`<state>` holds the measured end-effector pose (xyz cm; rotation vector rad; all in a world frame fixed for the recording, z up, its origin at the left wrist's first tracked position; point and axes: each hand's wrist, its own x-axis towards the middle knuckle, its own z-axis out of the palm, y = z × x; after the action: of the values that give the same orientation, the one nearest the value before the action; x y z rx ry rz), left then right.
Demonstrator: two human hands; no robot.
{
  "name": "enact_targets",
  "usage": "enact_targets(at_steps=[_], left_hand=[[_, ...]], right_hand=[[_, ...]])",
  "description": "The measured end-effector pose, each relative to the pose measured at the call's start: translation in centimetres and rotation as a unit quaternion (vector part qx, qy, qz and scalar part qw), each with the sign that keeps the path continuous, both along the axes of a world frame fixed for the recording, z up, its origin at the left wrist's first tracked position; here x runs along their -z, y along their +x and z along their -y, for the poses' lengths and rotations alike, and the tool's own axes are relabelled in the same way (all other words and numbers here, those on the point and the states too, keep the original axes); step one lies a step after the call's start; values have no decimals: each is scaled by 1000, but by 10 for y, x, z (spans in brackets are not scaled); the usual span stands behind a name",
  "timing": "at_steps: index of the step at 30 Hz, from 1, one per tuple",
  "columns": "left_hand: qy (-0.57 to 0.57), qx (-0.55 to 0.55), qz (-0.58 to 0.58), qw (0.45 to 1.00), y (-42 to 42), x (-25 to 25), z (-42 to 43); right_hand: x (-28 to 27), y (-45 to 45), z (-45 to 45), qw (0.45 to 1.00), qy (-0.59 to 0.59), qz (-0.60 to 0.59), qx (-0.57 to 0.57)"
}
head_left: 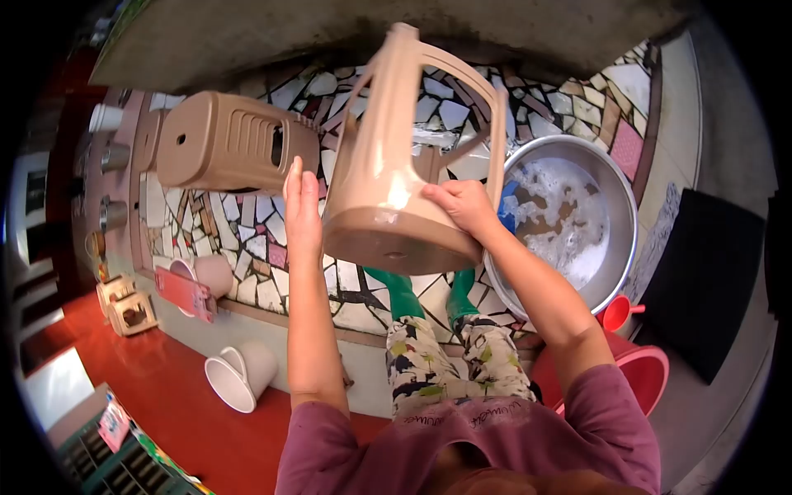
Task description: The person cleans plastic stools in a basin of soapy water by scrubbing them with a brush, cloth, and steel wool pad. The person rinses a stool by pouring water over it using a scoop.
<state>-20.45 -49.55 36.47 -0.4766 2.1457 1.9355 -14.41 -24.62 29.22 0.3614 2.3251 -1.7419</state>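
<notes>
A wet beige plastic stool (375, 186) is held up in front of me, its legs pointing away and its darker seat toward me. My right hand (464, 206) grips it at the side near the seat, with the thumb over the edge. My left hand (304, 206) is beside the stool's left side, its fingers stretched out and holding nothing; whether it touches the stool I cannot tell. To the right stands a large metal basin (624, 194) of sudsy water (569, 219), with something blue (511, 206) at its left side, partly hidden by my right hand.
More brown plastic stools (194, 144) lie on their sides on the mosaic stone floor (256, 239) at left. A red dipper (615, 313) and a red tub (652, 375) are at right. A pale bucket (239, 379) and a low ledge (190, 318) are at lower left.
</notes>
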Motion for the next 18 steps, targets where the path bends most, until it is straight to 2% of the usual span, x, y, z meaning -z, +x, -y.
enact_targets(at_steps=[1, 2, 4, 5, 7, 9, 11, 13, 15, 18], left_hand=[[-15, -26, 12, 999, 12, 7, 14], [-30, -49, 25, 998, 26, 18, 29], [-55, -91, 56, 993, 52, 51, 57], [-38, -144, 126, 981, 66, 92, 80], [14, -201, 225, 953, 92, 145, 103], [178, -173, 216, 944, 109, 175, 118], [221, -206, 175, 937, 115, 198, 123], [346, -237, 207, 884, 111, 210, 137], [351, -248, 219, 876, 106, 216, 159], [379, -261, 187, 868, 112, 222, 209]], right_hand=[[19, 1, 1, 994, -91, 10, 50], [23, 1, 0, 995, -89, 10, 33], [29, 6, -1, 953, -238, 100, 159], [34, 7, 1, 956, -232, 105, 146], [43, 6, 5, 919, -299, 148, 212], [59, 6, 12, 919, -306, 156, 195], [62, 1, 29, 896, -329, 163, 249], [81, -4, 40, 898, -330, 189, 221], [92, -14, 65, 896, -345, 162, 226], [87, -30, 128, 897, -331, 194, 219]])
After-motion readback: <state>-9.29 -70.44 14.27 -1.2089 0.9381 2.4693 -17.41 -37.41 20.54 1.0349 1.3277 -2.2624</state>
